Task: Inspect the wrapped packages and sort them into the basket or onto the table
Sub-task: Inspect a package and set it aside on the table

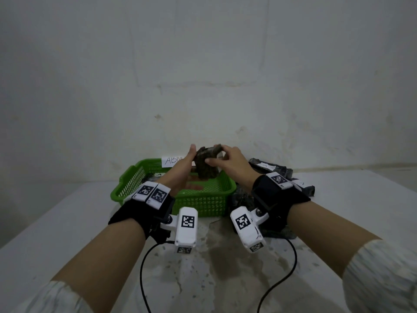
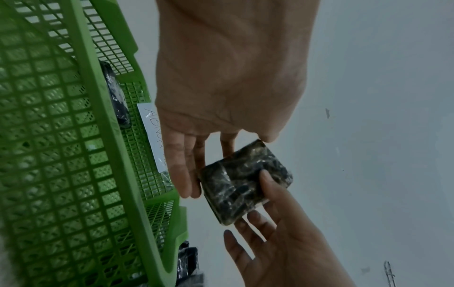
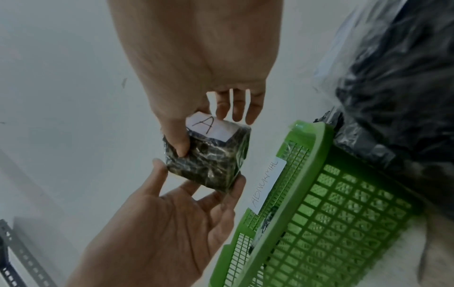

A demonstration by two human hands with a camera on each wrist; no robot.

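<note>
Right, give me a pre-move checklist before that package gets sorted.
1. Package held: ok, the right hand pinches it and the left hand steadies it with straight fingers.
2. Package label readable: ok, it shows "A".
3. Basket tag readable: not ok, the writing is unclear.
4. Room in the green basket: ok, bare mesh floor shows below the hands.
5. Wrapping intact: cannot tell, only some faces are in view.
6. Table space beside the basket: ok on the left side.
</note>
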